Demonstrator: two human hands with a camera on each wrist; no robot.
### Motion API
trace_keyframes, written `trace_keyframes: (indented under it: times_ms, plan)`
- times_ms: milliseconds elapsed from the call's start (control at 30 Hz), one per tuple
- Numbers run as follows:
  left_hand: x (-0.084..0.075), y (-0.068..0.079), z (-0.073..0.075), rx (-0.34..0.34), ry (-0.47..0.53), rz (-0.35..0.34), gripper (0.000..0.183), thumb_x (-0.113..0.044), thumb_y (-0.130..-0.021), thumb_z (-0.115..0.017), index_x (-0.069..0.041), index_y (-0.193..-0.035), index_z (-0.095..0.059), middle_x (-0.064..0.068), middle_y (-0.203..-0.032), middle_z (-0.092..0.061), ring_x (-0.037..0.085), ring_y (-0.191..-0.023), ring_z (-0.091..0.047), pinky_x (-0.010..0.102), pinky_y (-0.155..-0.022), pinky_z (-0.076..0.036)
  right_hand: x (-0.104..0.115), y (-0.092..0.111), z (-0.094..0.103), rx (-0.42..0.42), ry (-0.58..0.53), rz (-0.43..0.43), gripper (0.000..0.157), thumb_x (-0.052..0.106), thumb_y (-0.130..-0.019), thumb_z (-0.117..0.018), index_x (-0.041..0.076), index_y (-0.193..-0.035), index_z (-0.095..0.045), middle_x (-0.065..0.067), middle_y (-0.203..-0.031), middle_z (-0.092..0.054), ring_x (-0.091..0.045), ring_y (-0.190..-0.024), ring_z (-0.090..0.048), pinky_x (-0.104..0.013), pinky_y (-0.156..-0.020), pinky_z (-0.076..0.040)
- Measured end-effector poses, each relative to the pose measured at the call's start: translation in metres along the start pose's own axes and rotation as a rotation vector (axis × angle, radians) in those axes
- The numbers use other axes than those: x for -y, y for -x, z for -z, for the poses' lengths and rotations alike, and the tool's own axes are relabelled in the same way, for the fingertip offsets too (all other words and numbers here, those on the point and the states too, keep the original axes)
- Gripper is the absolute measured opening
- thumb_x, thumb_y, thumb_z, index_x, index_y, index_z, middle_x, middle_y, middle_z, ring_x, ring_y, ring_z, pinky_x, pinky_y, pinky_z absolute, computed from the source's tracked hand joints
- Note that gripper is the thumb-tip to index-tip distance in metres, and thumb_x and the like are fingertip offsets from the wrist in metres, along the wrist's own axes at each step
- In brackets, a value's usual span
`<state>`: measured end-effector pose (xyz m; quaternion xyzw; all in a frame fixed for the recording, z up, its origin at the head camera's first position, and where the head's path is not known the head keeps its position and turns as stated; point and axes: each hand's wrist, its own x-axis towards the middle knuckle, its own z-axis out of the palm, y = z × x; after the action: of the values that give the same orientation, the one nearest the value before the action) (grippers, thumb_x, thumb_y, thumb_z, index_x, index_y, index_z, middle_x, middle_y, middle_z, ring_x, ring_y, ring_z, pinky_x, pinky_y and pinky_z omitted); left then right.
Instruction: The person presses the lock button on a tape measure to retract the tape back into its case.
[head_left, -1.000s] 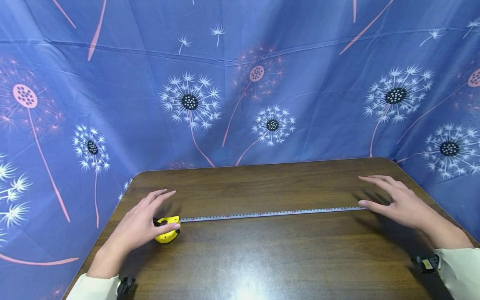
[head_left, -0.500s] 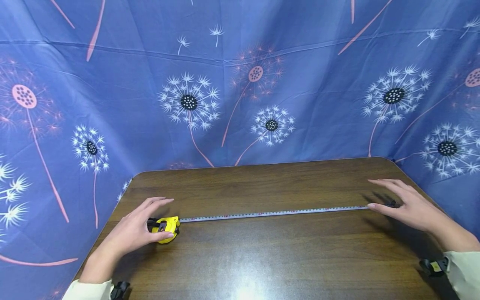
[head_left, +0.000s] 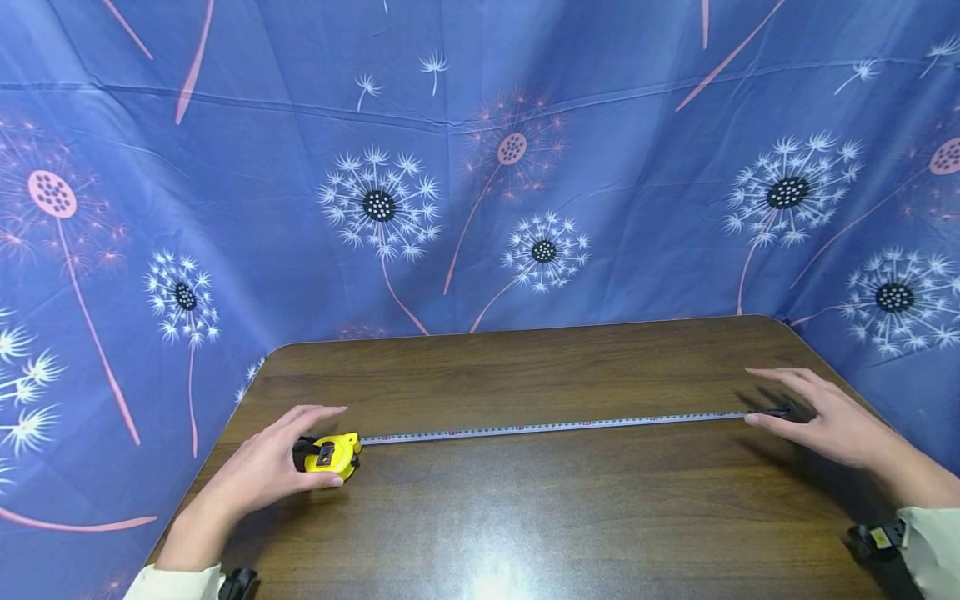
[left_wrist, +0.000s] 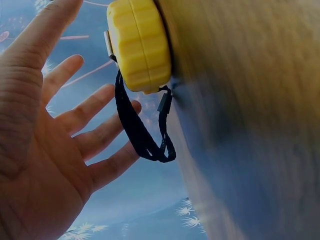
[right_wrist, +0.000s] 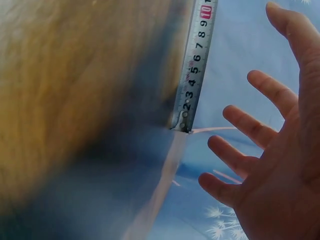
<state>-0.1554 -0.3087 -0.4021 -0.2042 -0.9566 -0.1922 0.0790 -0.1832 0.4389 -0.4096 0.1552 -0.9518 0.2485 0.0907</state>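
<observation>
A yellow tape measure point(head_left: 333, 457) with a black wrist strap point(left_wrist: 131, 117) lies at the table's left side. Its metal blade point(head_left: 555, 427) stretches out across the wood to the right. My left hand point(head_left: 258, 462) is spread beside the case, thumb and fingers apart on either side of it, gripping nothing. Close by the blade's hooked end point(right_wrist: 182, 127), my right hand point(head_left: 840, 425) hovers with its fingers parted. In the right wrist view the low numbers at that end can be read, and nothing is held.
The brown wooden table point(head_left: 480, 517) has rounded far corners. A blue cloth with dandelion prints point(head_left: 637, 208) hangs behind it and along both sides. A bright light reflection shows near the front. Both wrists carry black straps with pale sleeves behind.
My left hand has drawn back slightly to the left, uncovering more of the case. My right hand has shifted right and a little nearer, off the blade's end. The tape measure stays in place.
</observation>
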Motion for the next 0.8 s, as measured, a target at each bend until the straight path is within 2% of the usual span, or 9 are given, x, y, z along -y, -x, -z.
trace_keyframes:
  times_ms: [233,633,667,767,800]
  plan:
    - [0.003,0.003,-0.001,0.022,0.011,0.021,0.088,-0.059,-0.071,-0.089,-0.037,-0.147,-0.053,-0.006,-0.141,-0.057,0.029,-0.123,-0.06,0.061,-0.088,-0.051,-0.007,0.005,0.001,0.021,0.005,-0.045,0.073,0.029,-0.089,-0.083,0.009,-0.151,-0.05,-0.028,-0.143,-0.045,-0.054,-0.126,-0.04,-0.071,-0.088,-0.031]
    - [0.003,0.004,-0.004,0.046,0.025,0.033,0.089,-0.062,-0.069,-0.089,-0.029,-0.145,-0.057,-0.005,-0.137,-0.059,0.028,-0.121,-0.062,0.059,-0.088,-0.051,-0.019,0.012,-0.001,0.011,0.009,-0.071,0.069,0.03,-0.089,-0.083,0.006,-0.147,-0.053,-0.028,-0.141,-0.049,-0.048,-0.123,-0.04,-0.067,-0.093,-0.031]
    - [0.003,0.004,-0.004,0.047,0.024,0.033,0.089,-0.061,-0.069,-0.089,-0.029,-0.146,-0.057,-0.005,-0.137,-0.059,0.028,-0.121,-0.062,0.059,-0.088,-0.051,-0.021,0.013,-0.002,0.004,0.013,-0.07,0.068,0.03,-0.089,-0.083,0.007,-0.147,-0.054,-0.027,-0.141,-0.05,-0.045,-0.124,-0.041,-0.061,-0.1,-0.03]
    - [0.003,0.004,-0.004,0.044,0.021,0.027,0.089,-0.06,-0.069,-0.09,-0.029,-0.146,-0.056,-0.004,-0.137,-0.06,0.028,-0.121,-0.062,0.059,-0.089,-0.051,-0.026,0.015,-0.003,-0.008,0.032,-0.069,0.067,0.03,-0.089,-0.083,0.009,-0.146,-0.055,-0.024,-0.141,-0.053,-0.04,-0.123,-0.042,-0.042,-0.1,-0.03]
    - [0.003,0.004,-0.004,0.043,0.02,0.024,0.089,-0.059,-0.069,-0.09,-0.029,-0.146,-0.056,-0.004,-0.137,-0.06,0.028,-0.121,-0.062,0.059,-0.089,-0.051,-0.027,0.015,-0.003,-0.01,0.038,-0.07,0.066,0.031,-0.089,-0.083,0.009,-0.145,-0.056,-0.024,-0.14,-0.053,-0.04,-0.123,-0.042,-0.04,-0.099,-0.03]
